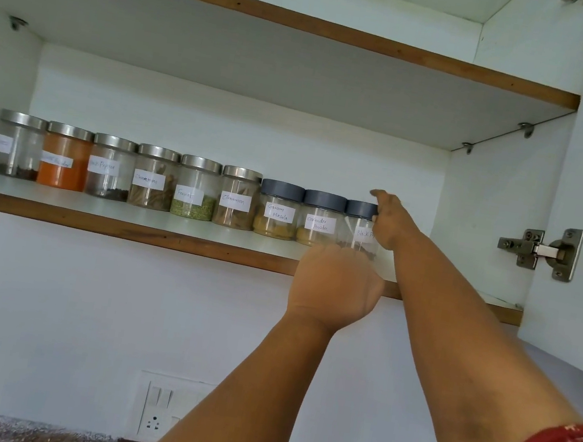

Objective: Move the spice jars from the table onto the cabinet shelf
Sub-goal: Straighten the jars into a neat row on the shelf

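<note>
— Where are your hands?

— My left hand [339, 285] is up at the shelf edge [128, 227], curled at the foot of the black pepper jar [359, 231]; whether that grip holds it, I cannot tell. My right hand [391, 219] grips the jar's far side by the grey lid.

— And the jar?

— On the cabinet shelf, right end of a row of nine, touching the coriander powder jar [320, 221].

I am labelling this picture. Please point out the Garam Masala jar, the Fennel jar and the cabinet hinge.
Garam Masala jar [279, 212]: head view, on its white paper label.
Fennel jar [193, 205]: head view, on the glass body, just below its label.
cabinet hinge [545, 250]: head view, on the metal arm.
</note>
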### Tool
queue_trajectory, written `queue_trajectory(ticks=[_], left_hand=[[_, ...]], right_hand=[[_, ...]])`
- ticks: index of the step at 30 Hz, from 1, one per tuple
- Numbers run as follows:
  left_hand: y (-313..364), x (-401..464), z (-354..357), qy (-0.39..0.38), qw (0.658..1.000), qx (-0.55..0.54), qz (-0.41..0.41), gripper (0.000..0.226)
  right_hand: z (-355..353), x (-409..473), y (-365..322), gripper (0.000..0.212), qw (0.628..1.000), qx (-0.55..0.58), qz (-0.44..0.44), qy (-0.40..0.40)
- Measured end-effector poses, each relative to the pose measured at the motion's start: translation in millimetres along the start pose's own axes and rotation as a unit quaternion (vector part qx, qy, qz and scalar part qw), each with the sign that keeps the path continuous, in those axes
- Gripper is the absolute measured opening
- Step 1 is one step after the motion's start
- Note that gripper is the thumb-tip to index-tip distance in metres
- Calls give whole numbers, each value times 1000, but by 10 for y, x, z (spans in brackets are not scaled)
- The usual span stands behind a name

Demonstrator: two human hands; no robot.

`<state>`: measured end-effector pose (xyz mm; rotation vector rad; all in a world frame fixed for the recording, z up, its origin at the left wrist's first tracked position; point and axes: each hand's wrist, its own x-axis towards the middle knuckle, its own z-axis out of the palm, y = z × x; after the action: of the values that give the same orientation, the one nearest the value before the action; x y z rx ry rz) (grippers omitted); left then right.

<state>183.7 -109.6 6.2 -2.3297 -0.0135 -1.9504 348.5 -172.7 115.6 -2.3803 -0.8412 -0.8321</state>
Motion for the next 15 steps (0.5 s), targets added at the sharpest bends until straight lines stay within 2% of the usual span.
queue_trajectory(ticks=[2,4,5,8,10,15], left_hand=[[-6,1,5,4,1000,-3,1,34],[-4,-5,5,3,1000,-1,1,33],[-4,-6,9,3,1000,0,1,33],[-1,-8,24,6,1000,0,-2,33],[6,-12,23,9,1000,-2,-3,33],[-1,2,13,8,1000,3,-3,33]], right_hand=[[-30,-6,-41,73,996,46,71,9],[-47,-9,-12,71,988,60,145,-1],[-54,-36,30,64,984,55,168,-16],[-91,-92,178,15,976,56,194,-84],[-78,-75,240,27,968,117,197,-105],[-63,-78,221,28,935,242,225,-125]])
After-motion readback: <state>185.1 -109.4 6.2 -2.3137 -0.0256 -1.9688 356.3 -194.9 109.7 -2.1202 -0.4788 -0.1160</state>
